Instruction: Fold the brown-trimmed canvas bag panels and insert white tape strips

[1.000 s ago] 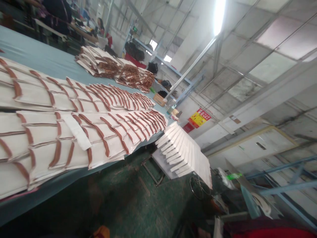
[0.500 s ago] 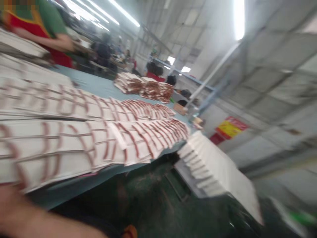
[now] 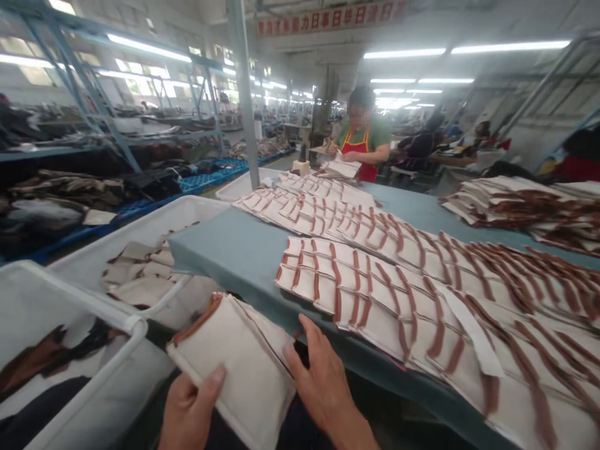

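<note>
Cream fabric panels with a brown edge [image 3: 244, 369] form a small stack low in the middle of the head view, tilted in front of my body. My left hand [image 3: 190, 406] grips the stack at its lower left side, thumb on top and fingers underneath. At its right edge is my right hand [image 3: 323, 381], fingers stretched and apart, with the thumb close to or touching the upper right edge. On the table beside it, long overlapping rows of cream panels with brown strips [image 3: 389, 300] run off to the right. A pale strip [image 3: 473, 334] lies across the nearest row.
The blue-covered table [image 3: 220, 244] has its corner just ahead of me. White bins [image 3: 135, 325] holding fabric pieces stand on the left. Brown-and-cream stacks [image 3: 525, 209] lie at the table's far right. A person in a red apron [image 3: 359, 150] handles panels across the table. A metal post [image 3: 244, 94] rises behind.
My view has swung left from the table's right end to its left corner and the bins. Both hands and the held panel stack are now visible; earlier only a blurred forearm and hand showed.
</note>
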`<state>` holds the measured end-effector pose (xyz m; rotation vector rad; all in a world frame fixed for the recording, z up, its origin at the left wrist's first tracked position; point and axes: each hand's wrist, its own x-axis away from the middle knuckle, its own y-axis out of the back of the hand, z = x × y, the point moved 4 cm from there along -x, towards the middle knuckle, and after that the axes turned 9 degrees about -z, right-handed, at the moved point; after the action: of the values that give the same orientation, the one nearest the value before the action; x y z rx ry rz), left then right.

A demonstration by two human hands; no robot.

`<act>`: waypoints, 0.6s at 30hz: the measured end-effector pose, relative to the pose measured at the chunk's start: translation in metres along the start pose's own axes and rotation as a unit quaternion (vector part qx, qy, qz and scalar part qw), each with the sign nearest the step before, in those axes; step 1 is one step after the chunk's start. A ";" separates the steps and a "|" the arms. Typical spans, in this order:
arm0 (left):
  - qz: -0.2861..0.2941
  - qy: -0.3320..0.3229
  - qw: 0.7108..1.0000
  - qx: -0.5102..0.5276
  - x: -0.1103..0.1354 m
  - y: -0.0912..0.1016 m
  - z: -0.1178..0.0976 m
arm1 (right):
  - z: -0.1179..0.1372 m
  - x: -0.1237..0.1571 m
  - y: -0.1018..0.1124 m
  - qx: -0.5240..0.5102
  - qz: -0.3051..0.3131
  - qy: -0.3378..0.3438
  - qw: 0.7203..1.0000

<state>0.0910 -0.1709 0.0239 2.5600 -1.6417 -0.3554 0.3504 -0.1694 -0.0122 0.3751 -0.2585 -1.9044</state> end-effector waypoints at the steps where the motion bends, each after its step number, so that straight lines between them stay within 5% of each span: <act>1: 0.027 0.000 1.000 -0.001 0.006 -0.006 0.001 | 0.007 0.020 0.002 0.060 -0.036 0.091 0.993; 3: 0.080 -0.001 0.997 -0.002 0.019 -0.022 -0.001 | 0.019 0.056 -0.005 0.121 -0.034 0.244 0.962; 5: 0.122 -0.033 0.992 -0.006 0.031 -0.039 -0.007 | 0.022 0.077 -0.009 0.140 -0.038 0.308 0.940; 10: 0.175 -0.167 0.968 -0.063 0.058 -0.069 -0.026 | 0.015 0.084 0.006 0.128 0.015 0.230 0.964; 18: 0.314 0.041 0.948 -0.015 0.101 -0.073 0.000 | 0.002 0.091 0.022 0.135 -0.019 0.126 0.983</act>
<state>0.1959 -0.2312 -0.0051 1.8479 -2.2553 -0.2088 0.3384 -0.2619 -0.0145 0.8033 -0.3432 -1.8389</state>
